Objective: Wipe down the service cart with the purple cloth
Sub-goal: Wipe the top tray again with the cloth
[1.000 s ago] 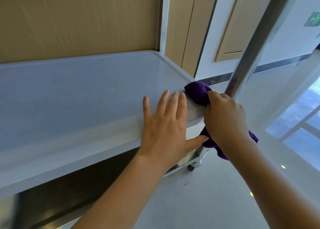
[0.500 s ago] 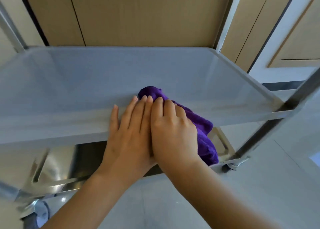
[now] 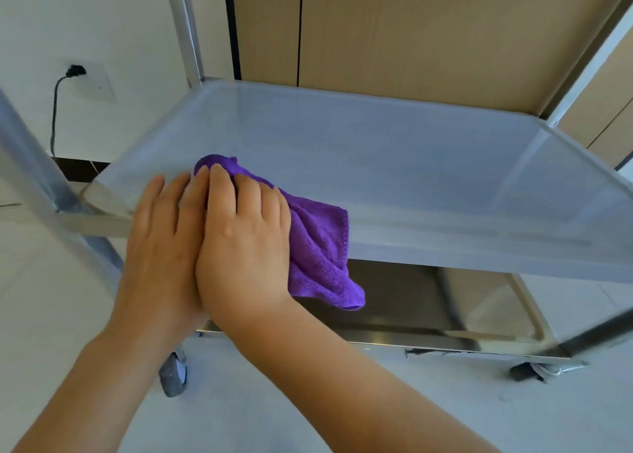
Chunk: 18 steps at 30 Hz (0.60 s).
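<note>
Right hand [image 3: 245, 243] flat, fingers straight, pressing purple cloth [image 3: 320, 247] on cart shelf [image 3: 428, 165] front rim; left hand [image 3: 161, 243] flat beside, holding nothing; loose cloth tail overhangs rim, may slide off

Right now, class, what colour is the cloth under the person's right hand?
Purple: the cloth shows best in the head view, on the cart shelf's front edge.

Both hands [image 3: 209, 247] press the purple cloth [image 3: 318, 247] onto the cart shelf [image 3: 428, 165].
</note>
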Each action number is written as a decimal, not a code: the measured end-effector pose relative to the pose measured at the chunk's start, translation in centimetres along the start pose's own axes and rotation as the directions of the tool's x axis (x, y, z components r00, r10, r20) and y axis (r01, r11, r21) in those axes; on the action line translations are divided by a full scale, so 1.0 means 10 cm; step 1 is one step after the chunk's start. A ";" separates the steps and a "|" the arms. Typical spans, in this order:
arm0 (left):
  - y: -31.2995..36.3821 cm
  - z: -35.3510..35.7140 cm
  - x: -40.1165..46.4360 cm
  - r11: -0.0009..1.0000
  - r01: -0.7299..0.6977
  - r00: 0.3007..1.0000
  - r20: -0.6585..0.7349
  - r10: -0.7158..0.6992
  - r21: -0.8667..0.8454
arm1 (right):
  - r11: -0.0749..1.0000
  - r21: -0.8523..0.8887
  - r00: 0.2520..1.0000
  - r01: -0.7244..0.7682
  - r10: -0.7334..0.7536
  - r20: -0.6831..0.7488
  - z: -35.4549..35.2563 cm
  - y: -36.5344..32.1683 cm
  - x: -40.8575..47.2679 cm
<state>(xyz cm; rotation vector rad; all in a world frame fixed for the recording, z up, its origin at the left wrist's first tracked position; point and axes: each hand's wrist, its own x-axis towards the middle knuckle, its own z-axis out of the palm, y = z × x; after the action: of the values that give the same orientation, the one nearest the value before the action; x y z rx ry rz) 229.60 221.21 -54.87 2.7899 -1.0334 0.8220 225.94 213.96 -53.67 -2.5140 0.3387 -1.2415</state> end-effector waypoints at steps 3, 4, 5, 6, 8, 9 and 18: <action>-0.30 0.01 -0.05 0.994 0.070 0.991 0.108 -0.080 0.087 | 0.985 0.175 0.999 0.011 -0.019 0.046 0.13 -0.29 0.01; -0.37 0.02 -0.06 0.992 0.083 0.987 0.132 -0.094 0.093 | 0.979 0.202 0.998 0.022 -0.034 0.053 0.16 -0.35 0.02; -0.42 0.03 -0.07 0.992 0.086 0.985 0.140 -0.098 0.089 | 0.975 0.219 0.997 0.041 -0.053 0.050 0.20 -0.38 0.02; -0.44 0.03 -0.07 0.993 0.080 0.985 0.146 -0.092 0.088 | 0.972 0.225 0.995 0.069 -0.082 0.048 0.23 -0.39 0.02; -0.46 0.05 -0.10 0.996 0.068 0.987 0.142 -0.077 0.062 | 0.970 0.196 0.986 0.144 -0.158 0.056 0.28 -0.33 0.00; -0.46 0.06 -0.11 0.997 0.074 0.989 0.129 -0.077 0.033 | 0.968 0.170 0.979 0.183 -0.196 0.063 0.31 -0.28 0.00; -0.05 -0.04 -0.09 0.953 0.089 0.993 -0.045 -0.106 -0.290 | 0.947 -0.066 0.948 0.314 -0.309 0.076 0.04 0.20 0.04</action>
<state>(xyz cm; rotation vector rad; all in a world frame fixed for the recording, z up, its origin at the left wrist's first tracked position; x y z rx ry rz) 229.13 222.21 -54.87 2.5328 -0.9143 0.6779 226.37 212.01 -54.36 -2.7457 -0.0319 -1.2734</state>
